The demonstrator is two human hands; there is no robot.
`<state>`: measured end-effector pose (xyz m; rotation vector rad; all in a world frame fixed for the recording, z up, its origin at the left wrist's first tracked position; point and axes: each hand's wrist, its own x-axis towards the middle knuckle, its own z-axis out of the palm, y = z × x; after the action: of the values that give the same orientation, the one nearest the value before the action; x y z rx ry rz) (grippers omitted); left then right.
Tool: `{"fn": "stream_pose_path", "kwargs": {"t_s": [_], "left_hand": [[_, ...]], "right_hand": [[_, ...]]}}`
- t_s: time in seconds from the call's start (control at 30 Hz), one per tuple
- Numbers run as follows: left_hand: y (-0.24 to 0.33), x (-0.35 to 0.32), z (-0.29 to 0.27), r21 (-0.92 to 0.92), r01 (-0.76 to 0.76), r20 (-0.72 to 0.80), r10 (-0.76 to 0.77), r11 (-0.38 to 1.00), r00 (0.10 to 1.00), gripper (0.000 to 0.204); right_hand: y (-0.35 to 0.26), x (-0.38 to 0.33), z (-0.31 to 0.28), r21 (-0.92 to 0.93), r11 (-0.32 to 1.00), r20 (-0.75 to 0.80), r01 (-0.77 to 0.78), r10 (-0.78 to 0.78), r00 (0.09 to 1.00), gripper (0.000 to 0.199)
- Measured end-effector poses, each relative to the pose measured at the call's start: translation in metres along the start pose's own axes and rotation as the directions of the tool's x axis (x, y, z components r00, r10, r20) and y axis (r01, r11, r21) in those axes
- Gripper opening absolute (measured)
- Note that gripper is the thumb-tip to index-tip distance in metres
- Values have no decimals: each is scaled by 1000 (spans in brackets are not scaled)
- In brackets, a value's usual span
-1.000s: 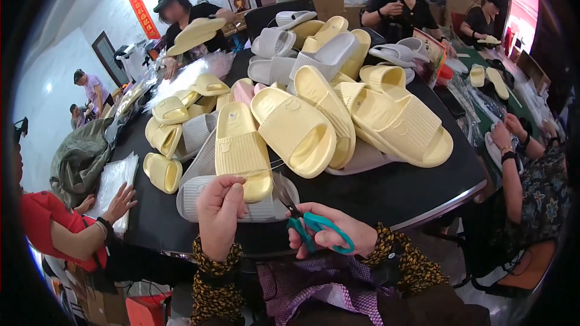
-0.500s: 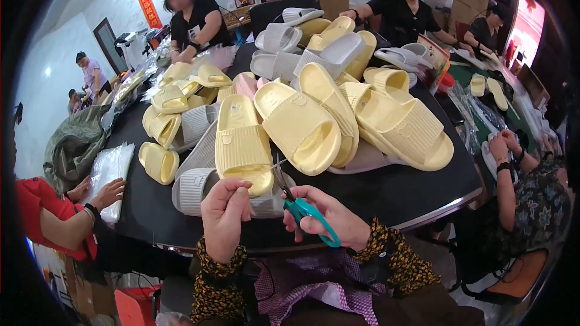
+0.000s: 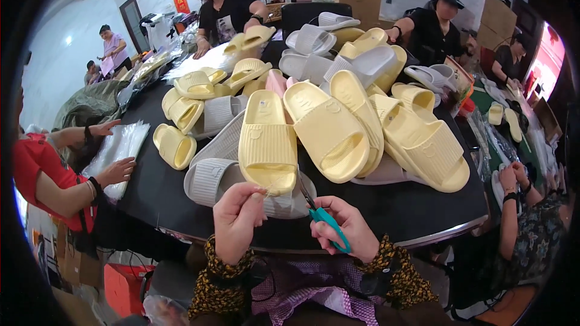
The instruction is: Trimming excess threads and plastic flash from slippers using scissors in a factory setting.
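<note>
My left hand [image 3: 237, 223] is closed in a pinch, with a thin pale strand [image 3: 273, 189] showing at its fingertips. What this strand is, I cannot make out. Teal-handled scissors [image 3: 330, 223] are gripped in my right hand [image 3: 357, 229], blades pointing up and away, apart from the left hand. Just beyond both hands, a yellow slide slipper [image 3: 267, 148] lies sole-down with its ribbed strap uppermost. Its near end overlaps a grey slipper [image 3: 205, 182]. More yellow slippers [image 3: 326, 130] are heaped behind and to the right.
The pile covers much of the dark table [image 3: 151, 199]. At the left, a co-worker in red has hands by a stack of clear plastic bags [image 3: 128, 145]. Other people work across the table and at the right. A red stool [image 3: 124, 290] stands lower left.
The view has shifted, so the scene sits further right. The scissors are slightly farther from my left hand. Yellow slippers now appear raised near the co-worker at the far left. A red-clad co-worker's hand moved.
</note>
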<state>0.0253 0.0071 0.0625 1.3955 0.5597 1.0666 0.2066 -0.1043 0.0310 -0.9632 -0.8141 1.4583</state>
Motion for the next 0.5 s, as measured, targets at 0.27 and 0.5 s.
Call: {"fn": "stream_pose_path", "kwargs": {"t_s": [0.27, 0.5], "left_hand": [[19, -48, -63, 257, -53, -235, 116, 965, 965, 11], [-5, -97, -171, 419, 241, -519, 12, 876, 855, 12]], "right_hand": [[5, -12, -10, -120, 988, -31, 102, -106, 994, 49], [-7, -22, -14, -388, 884, -234, 260, -367, 900, 64]]}}
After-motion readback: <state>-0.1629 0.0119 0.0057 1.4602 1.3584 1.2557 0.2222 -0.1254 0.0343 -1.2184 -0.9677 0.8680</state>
